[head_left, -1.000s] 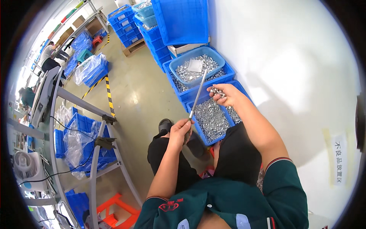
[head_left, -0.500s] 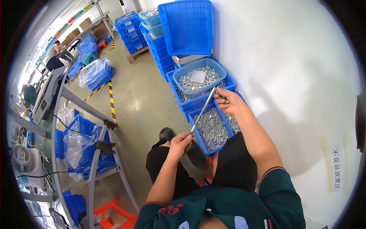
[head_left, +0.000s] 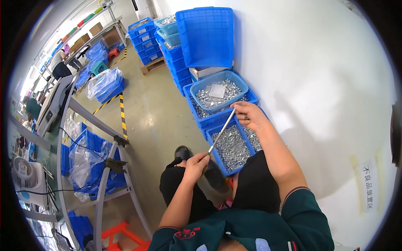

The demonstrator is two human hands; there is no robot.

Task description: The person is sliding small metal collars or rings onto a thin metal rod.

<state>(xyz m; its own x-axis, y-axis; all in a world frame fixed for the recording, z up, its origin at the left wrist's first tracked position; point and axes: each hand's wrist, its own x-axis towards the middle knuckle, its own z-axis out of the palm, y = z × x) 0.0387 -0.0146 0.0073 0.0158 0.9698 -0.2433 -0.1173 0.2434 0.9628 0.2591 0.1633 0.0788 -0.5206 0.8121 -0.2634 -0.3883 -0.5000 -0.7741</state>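
A slender silvery metal rod (head_left: 222,131) slants between my two hands. My left hand (head_left: 195,168) is closed round its lower end, above my knee. At its upper end the thumb and fingertips of my right hand (head_left: 248,115) pinch together, touching the tip. Small shiny metal parts show among the curled fingers of that hand; their exact kind is too small to tell. Below the rod stands a blue bin (head_left: 229,172) filled with small silvery metal parts (head_left: 232,146). Behind my right hand is a light-blue basin (head_left: 241,91) with larger shiny pieces and a clear square piece (head_left: 217,90).
A white wall (head_left: 326,104) runs along the right. Stacked blue crates (head_left: 146,44) and an upright blue crate (head_left: 205,37) stand at the back. On the left are a grey table frame (head_left: 100,201), plastic-covered bins (head_left: 90,157), a fan (head_left: 24,172) and an orange stool (head_left: 119,230). People work far left.
The view has shifted slightly, so the bins sit a little lower. Both hands keep their hold at the rod's ends; fewer metal parts show in my right hand.
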